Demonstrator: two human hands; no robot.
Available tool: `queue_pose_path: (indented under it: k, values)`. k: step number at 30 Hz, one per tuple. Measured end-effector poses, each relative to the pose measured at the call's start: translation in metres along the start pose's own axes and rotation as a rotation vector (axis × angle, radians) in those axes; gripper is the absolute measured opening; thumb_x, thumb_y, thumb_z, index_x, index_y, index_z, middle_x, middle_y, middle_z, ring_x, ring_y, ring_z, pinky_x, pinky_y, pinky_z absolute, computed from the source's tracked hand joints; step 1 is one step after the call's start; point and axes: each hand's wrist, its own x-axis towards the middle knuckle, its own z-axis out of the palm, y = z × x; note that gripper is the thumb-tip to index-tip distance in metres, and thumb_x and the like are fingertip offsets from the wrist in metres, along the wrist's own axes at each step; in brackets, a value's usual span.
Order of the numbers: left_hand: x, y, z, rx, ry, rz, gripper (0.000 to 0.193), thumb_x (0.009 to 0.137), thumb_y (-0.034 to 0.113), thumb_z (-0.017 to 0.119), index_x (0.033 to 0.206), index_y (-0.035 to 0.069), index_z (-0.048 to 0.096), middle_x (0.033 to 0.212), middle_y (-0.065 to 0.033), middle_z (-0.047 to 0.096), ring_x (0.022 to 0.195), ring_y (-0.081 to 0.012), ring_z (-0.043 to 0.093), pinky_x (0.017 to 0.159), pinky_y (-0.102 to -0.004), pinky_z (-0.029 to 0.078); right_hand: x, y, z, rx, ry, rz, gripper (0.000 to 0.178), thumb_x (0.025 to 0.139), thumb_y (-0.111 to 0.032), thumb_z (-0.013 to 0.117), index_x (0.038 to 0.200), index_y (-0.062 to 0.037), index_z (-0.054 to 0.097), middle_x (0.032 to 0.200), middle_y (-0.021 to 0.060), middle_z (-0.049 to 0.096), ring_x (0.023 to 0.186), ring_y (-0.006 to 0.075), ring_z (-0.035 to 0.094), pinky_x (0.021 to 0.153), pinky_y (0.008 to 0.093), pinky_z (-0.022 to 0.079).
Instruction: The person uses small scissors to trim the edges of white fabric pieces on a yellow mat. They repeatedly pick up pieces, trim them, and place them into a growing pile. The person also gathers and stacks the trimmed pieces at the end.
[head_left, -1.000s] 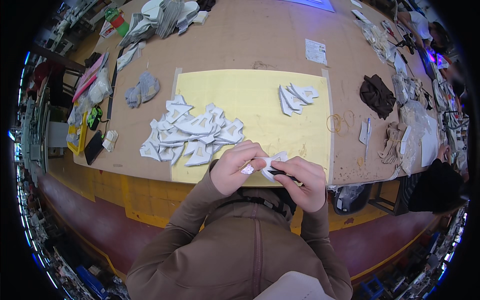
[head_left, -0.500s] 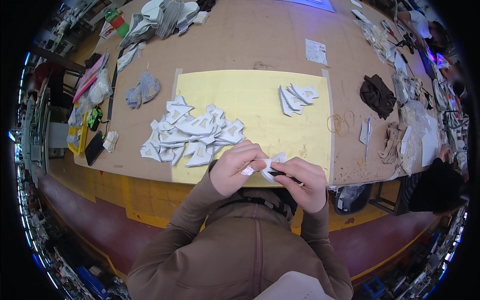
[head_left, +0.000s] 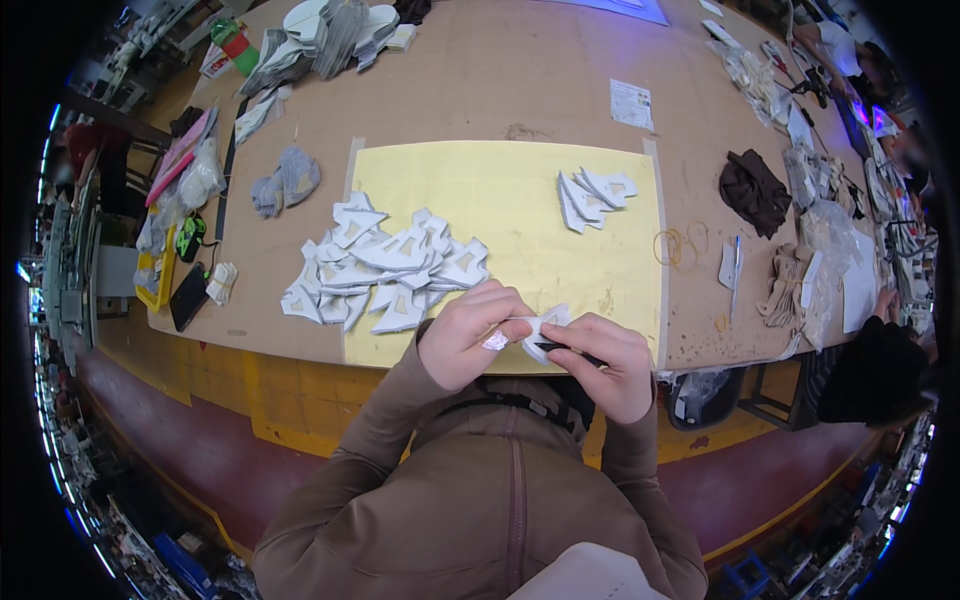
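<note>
The bench [head_left: 520, 80] reads as bare brown board, matt and lightly scuffed; the yellow cutting mat [head_left: 520, 200] on it is smooth and matt, with faint score marks near its front edge; the heap of white cut pieces [head_left: 385, 265] and the smaller stack [head_left: 592, 195] look like thin, flat, matt sheet, whether foam or leather cannot be told. The white piece [head_left: 545, 328] between the hands is of the same matt stock; the dark bundle [head_left: 755, 190] is soft, crumpled cloth; the brown sleeves [head_left: 400, 400] are matt woven fabric.

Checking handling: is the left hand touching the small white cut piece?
Touching. The head view shows left hand fingers pinching the small white cut piece, right hand alongside.
</note>
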Motion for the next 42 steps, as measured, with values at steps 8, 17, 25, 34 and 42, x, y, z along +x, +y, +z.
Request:
queue_pose_path:
  k: [8,17,25,34,42]
  values:
    - [0.0,0.0,0.001,-0.003,0.014,-0.018,0.012,0.09,0.011,0.057,0.089,0.0,0.061,0.079,-0.0102,0.057,0.078,-0.0268,0.052,0.073,-0.035,0.042,-0.002,-0.003,0.01,0.048,0.061,0.075,0.03,0.077,0.008,0.068,0.106,0.0029,0.069,0.081,0.0099,0.064,0.071,0.0154,0.059,0.063,0.0253,0.044]
    - [0.0,0.001,-0.001,-0.01,0.023,-0.028,0.012,0.09,0.011,0.057,0.09,0.0,0.061,0.079,-0.0104,0.057,0.079,-0.0276,0.052,0.073,-0.0356,0.043,-0.003,-0.002,0.014,0.054,0.086,0.083,0.029,0.078,0.007,0.067,0.107,0.0029,0.068,0.08,0.0092,0.062,0.069,0.0148,0.057,0.062,0.0251,0.043]
    - [-0.001,-0.002,-0.001,-0.012,0.011,-0.028,0.012,0.09,0.011,0.058,0.09,0.0,0.061,0.079,-0.0108,0.057,0.079,-0.028,0.052,0.072,-0.0359,0.042,-0.002,-0.003,0.011,0.009,0.08,0.044,0.029,0.077,0.006,0.068,0.106,0.002,0.069,0.079,0.0081,0.062,0.065,0.0129,0.054,0.058,0.024,0.041]
    - [-0.001,0.003,-0.001,0.006,0.063,-0.012,0.01,0.089,0.01,0.059,0.089,0.0,0.061,0.078,-0.0102,0.056,0.078,-0.0276,0.052,0.071,-0.0354,0.042,-0.001,-0.004,0.019,0.041,0.13,0.075,0.026,0.079,0.005,0.067,0.105,0.0028,0.068,0.079,0.0068,0.059,0.064,0.0111,0.048,0.059,0.024,0.038]
    - [-0.001,0.002,-0.001,-0.008,0.061,-0.032,0.009,0.088,0.009,0.059,0.089,0.0,0.062,0.078,-0.0101,0.057,0.078,-0.0271,0.053,0.071,-0.0351,0.043,-0.003,-0.005,0.022,0.076,0.147,0.122,0.026,0.079,0.004,0.067,0.105,0.0025,0.067,0.079,0.006,0.059,0.063,0.0102,0.046,0.058,0.023,0.036]
